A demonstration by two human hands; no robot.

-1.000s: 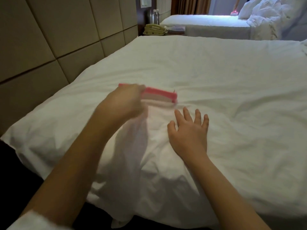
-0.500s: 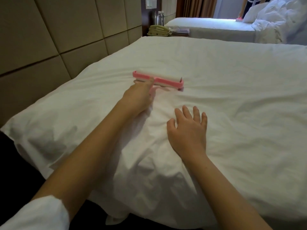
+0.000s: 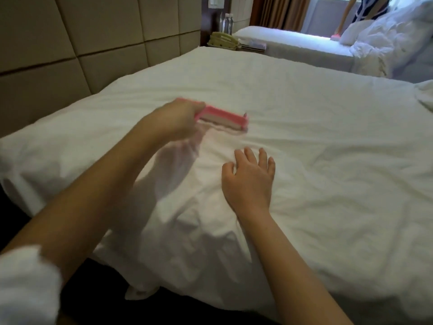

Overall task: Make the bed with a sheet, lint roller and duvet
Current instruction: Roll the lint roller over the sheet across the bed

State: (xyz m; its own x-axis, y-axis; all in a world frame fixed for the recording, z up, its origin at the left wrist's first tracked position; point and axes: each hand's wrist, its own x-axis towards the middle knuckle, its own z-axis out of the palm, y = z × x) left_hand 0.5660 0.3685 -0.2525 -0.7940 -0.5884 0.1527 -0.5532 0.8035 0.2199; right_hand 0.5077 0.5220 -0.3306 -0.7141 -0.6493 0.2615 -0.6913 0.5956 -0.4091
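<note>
Arms reach forward over a bed (image 3: 351, 277) covered by a wrinkled white sheet (image 3: 316, 141). The left hand (image 3: 173, 120), blurred, curls its fingers round the left end of a pink lint roller (image 3: 222, 118). The roller sits low against the sheet, its long axis running left to right, free end pointing right. The right hand (image 3: 248, 179) rests flat on the sheet just beside it, fingers straight and spread.

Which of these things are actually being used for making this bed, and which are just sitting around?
In use: pink plastic lint roller, gripped by the left hand; white bed sheet under the flat right hand.
Lying about: pale green telephone; clear water bottles; second white bed.
</note>
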